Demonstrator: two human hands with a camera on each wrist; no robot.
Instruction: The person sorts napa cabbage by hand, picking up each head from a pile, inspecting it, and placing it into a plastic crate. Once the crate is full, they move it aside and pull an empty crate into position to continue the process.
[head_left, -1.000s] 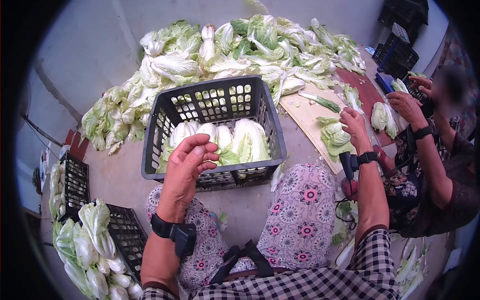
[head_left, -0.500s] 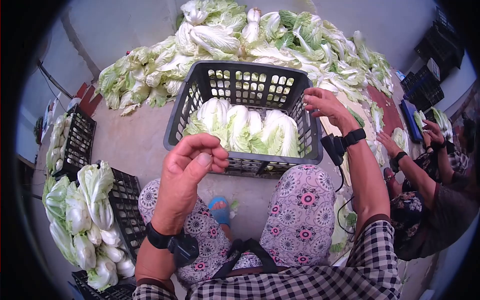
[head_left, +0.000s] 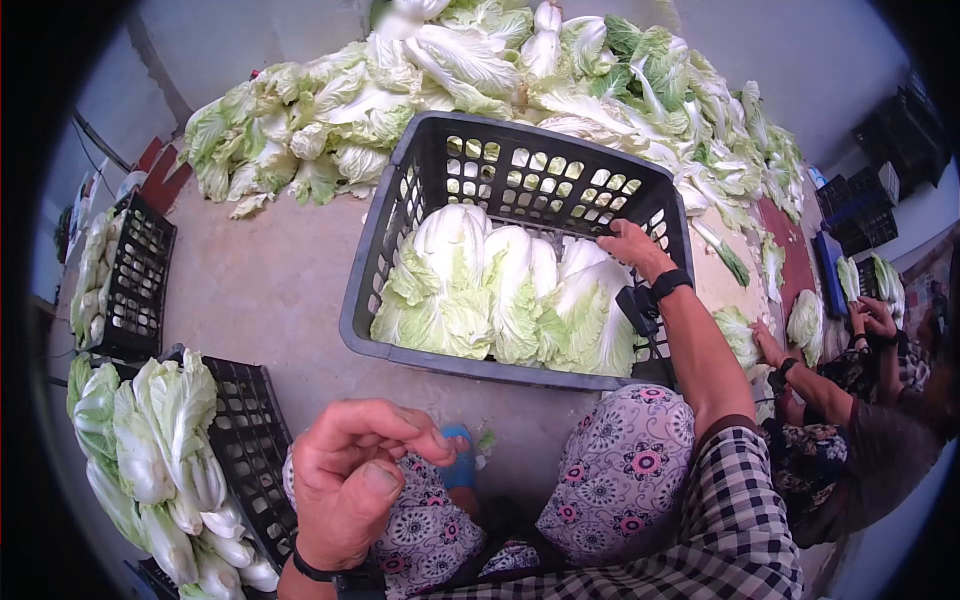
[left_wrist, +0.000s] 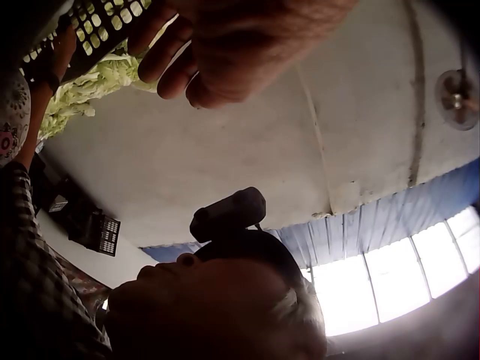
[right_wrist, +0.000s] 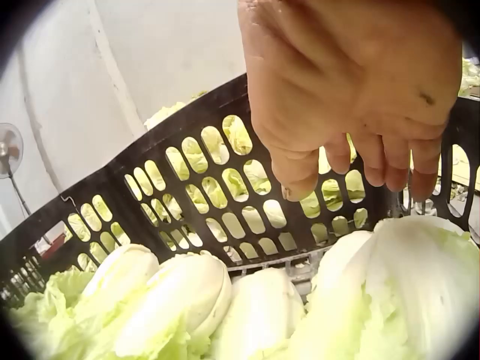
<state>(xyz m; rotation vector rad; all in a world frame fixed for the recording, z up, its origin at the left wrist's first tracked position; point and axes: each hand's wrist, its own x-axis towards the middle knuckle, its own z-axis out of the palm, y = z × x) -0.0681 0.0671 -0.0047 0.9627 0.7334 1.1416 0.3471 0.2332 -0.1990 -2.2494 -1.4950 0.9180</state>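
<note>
Cabbages [head_left: 452,250] in black crate [head_left: 470,367], right hand [head_left: 640,250] above, grip relaxed, left hand [head_left: 348,475] loosely curled, possible label [head_left: 889,182] unreadable

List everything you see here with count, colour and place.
Front crate: one, black, centre
Left crates: at least two, black, left
Cabbages: many, white and green, in crates and at right
Leaf pile: one, green and white, behind front crate
Pale board: one, cream, right of front crate
Long board: one, red-brown, beyond pale board
Distant crates: several, black, upper right
Other people: at least one, dark-clothed, right
Fan: one, pale, left in right wrist view
Shirt: one, black-white checked, bottom
Trousers: one, grey-pink, bottom
Left hand: one, bare, lower left
Right hand: one, bare, over front crate
</note>
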